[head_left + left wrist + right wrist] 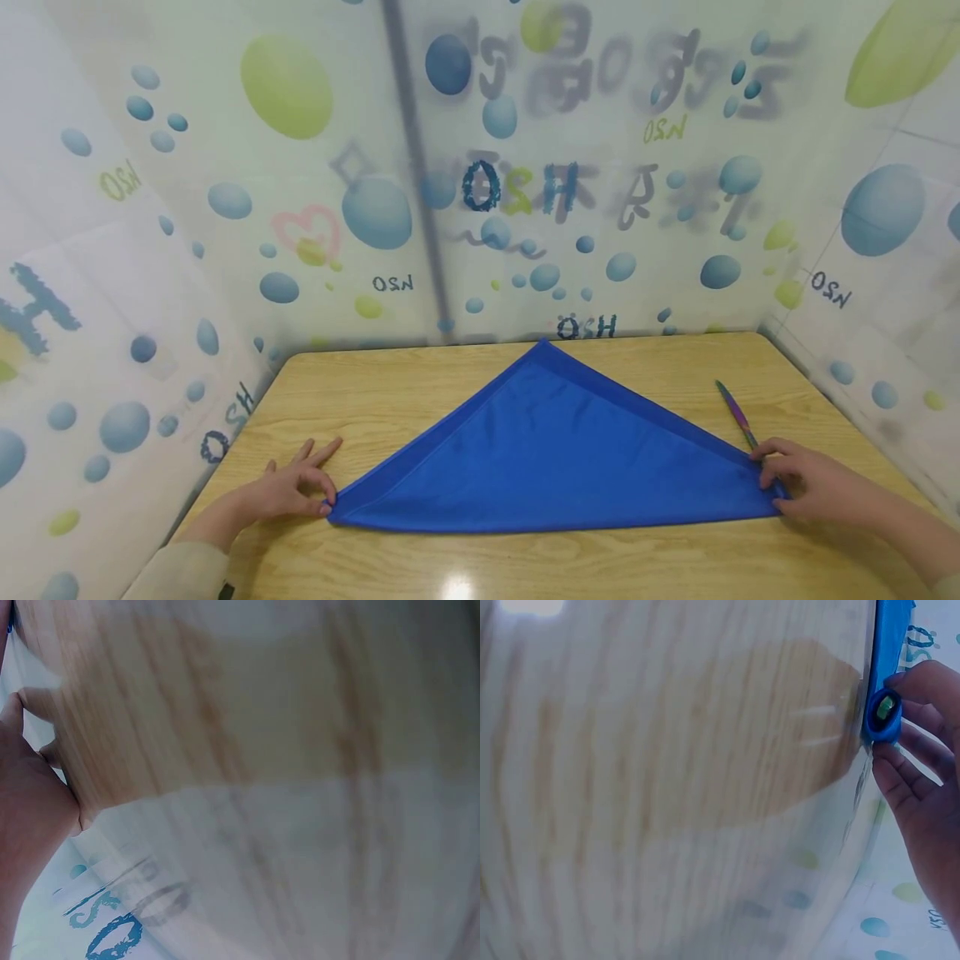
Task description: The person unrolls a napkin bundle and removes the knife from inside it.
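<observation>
A blue cloth (562, 458) lies on the table folded into a wide triangle, its peak at the table's far edge. At its left corner, my left hand (288, 492) pinches the tip between thumb and index finger, the other fingers spread. My right hand (817, 483) grips the right corner. In the right wrist view that corner shows as a rolled blue end (871, 726) with something small and green inside it. The left wrist view catches only part of the left hand (30, 802); the cloth is barely visible there.
A slim, pointed purple-and-green object (735, 408), pen or knife unclear, lies beside the right hand, its near end hidden behind the fingers. The wooden table (360, 392) is enclosed by pale curtain-like walls (645, 308) printed with bubbles and lettering.
</observation>
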Available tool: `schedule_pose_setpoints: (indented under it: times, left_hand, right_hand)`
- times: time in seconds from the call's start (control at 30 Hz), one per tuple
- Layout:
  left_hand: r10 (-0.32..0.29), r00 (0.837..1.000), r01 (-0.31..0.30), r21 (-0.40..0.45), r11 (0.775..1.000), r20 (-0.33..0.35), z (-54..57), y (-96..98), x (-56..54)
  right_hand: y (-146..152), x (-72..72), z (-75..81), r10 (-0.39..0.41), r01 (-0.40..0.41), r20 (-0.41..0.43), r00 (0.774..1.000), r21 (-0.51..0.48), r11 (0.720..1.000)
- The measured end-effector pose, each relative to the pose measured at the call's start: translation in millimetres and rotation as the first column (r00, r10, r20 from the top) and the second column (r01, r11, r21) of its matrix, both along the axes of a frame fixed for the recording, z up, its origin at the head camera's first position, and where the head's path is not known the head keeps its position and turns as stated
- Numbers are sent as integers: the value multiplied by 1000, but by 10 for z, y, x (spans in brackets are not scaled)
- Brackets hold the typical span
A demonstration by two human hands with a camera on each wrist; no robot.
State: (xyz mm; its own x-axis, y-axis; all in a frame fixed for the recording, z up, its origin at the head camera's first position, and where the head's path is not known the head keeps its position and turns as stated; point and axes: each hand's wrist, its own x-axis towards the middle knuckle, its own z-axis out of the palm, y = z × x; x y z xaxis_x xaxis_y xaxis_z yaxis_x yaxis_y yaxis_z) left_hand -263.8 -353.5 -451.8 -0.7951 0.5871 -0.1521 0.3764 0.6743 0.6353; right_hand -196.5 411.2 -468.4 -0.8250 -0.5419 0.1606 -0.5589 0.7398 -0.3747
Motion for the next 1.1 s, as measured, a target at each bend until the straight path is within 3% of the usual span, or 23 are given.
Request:
schedule_pose_setpoints:
  times: [0.23, 0.43, 0.73, 0.97, 1.1]
  left_hand:
    - [-5, 1000, 5, 12, 1000, 2, -8, 4, -2]
    - [-5, 1000, 5, 6, 1000, 1, -25, -5, -13]
    - [-3, 1000, 3, -3, 1000, 2, -33, -15, -7]
    - [-4, 1000, 4, 6, 1000, 23, -8, -11, -19]
    - [-1, 1000, 1, 2, 1000, 29, -6, -6, -27]
  right_hand:
    - [29, 39, -12, 2, -4, -34, 999, -52, 999]
    - [64, 78, 19, -28, 31, 33, 999, -85, 996]
    - [125, 115, 93, -112, 114, 140, 984, -2, 994]
    - [119, 143, 130, -223, 218, 186, 957, 43, 975]
    - [153, 142, 117, -197, 198, 162, 967, 13, 980]
